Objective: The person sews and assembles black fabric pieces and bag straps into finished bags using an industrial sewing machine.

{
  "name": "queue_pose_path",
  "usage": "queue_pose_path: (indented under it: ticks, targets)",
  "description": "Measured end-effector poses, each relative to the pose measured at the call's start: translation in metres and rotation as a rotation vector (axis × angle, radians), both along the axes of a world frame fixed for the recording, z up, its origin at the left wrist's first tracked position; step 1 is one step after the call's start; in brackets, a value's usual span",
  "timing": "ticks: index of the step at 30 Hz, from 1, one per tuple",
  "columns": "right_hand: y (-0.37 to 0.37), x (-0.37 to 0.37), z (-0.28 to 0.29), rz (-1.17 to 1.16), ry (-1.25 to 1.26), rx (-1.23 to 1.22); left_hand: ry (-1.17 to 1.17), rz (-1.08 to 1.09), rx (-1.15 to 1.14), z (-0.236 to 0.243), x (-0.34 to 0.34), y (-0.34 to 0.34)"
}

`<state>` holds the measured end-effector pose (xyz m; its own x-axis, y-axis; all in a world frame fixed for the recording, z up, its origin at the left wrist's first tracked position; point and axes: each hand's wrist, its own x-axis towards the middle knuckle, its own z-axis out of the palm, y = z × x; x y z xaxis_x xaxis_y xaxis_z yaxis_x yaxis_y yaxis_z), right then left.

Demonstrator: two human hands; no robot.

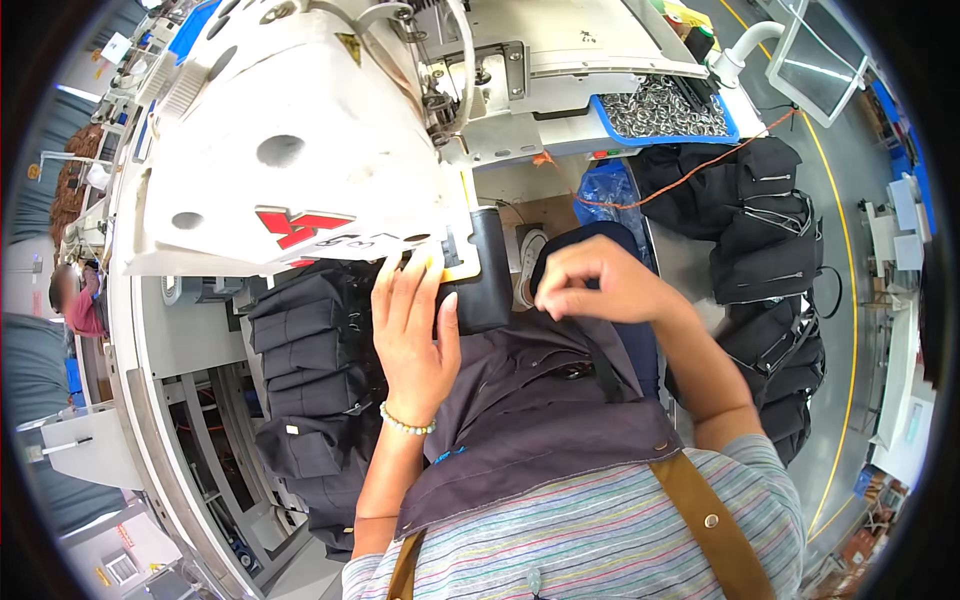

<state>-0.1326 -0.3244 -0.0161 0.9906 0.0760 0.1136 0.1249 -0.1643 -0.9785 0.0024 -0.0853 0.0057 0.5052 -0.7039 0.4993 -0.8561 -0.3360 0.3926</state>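
A large white industrial sewing machine [340, 150] fills the upper left in front of me. My left hand [412, 335] has its fingers stretched out and slightly spread, the tips at the machine's lower edge beside a yellow plate [462, 270]. Its thumb points up along the left side of a smooth black piece [490, 270], which looks like part of a bag and sits at the end of the machine. To the right, above my lap, my right hand [600, 280] is raised with its fingers curled in. Whatever it may hold is hidden.
Black bags lie piled at the left [310, 350] and at the right [765, 230]. A blue tray [735, 130] of small metal fittings stands at the back right. An orange cord [690, 183] hangs across to a screen [820, 65]. A person [85, 305] is far left.
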Motion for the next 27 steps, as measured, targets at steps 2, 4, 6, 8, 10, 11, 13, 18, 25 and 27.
queue_pose_path:
  ticks: [2,4,6,8,10,11,13,18,25,27]
  targets:
    - [0.008,0.018,-0.005,-0.138,0.055,0.322,-0.087,-0.04,0.088,-0.003,-0.001,-0.006]
    - [0.009,0.033,-0.003,-0.285,0.054,0.364,-0.108,-0.044,0.138,0.0,-0.004,-0.011]
    - [0.013,0.049,-0.005,-0.37,0.035,0.295,-0.109,-0.053,0.187,0.0,-0.003,-0.016]
    - [0.022,0.066,-0.004,-0.586,-0.091,-0.058,-0.105,-0.051,0.197,-0.005,0.0,-0.014]
    - [0.036,0.074,-0.001,-0.621,-0.067,-0.192,0.077,-0.016,-0.038,-0.021,0.004,-0.007]
    - [0.044,0.076,-0.01,-0.728,-0.098,-0.15,0.169,-0.008,-0.157,-0.026,0.006,-0.006]
    - [0.053,0.081,-0.038,-0.836,-0.137,0.105,0.143,0.024,-0.152,-0.032,0.008,-0.006]
    - [0.073,0.094,-0.053,-0.776,-0.111,0.431,0.403,-0.061,-0.077,-0.032,0.019,-0.003]
    - [0.093,0.107,-0.056,-0.912,-0.172,0.563,0.454,-0.08,0.005,-0.031,0.025,-0.003]
    - [0.094,0.108,-0.055,-0.93,-0.17,0.574,0.42,-0.078,-0.031,-0.029,0.025,-0.005]
